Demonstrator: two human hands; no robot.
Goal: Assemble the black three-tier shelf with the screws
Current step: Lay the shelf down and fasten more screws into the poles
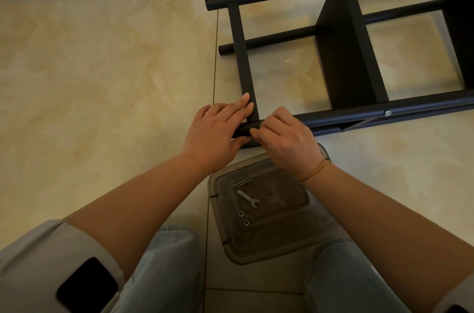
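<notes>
The shelf (343,56) lies on its side, its long posts running away rightward. The left hand (218,133) presses flat on the end crossbar (242,56); the right hand (287,140) pinches the near post (384,114).

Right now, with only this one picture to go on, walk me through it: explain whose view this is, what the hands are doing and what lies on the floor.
No machine here: a person kneels on a tiled floor, and a camera on their head looks down at their own arms. The black shelf lies on its side in front of them. The left hand rests on the near corner where a flat bar meets a tube; its fingers lie straight. The right hand curls its fingers around that tube's end. Between the knees sits a clear tray holding a small wrench, a bolt and a few nuts.
</notes>
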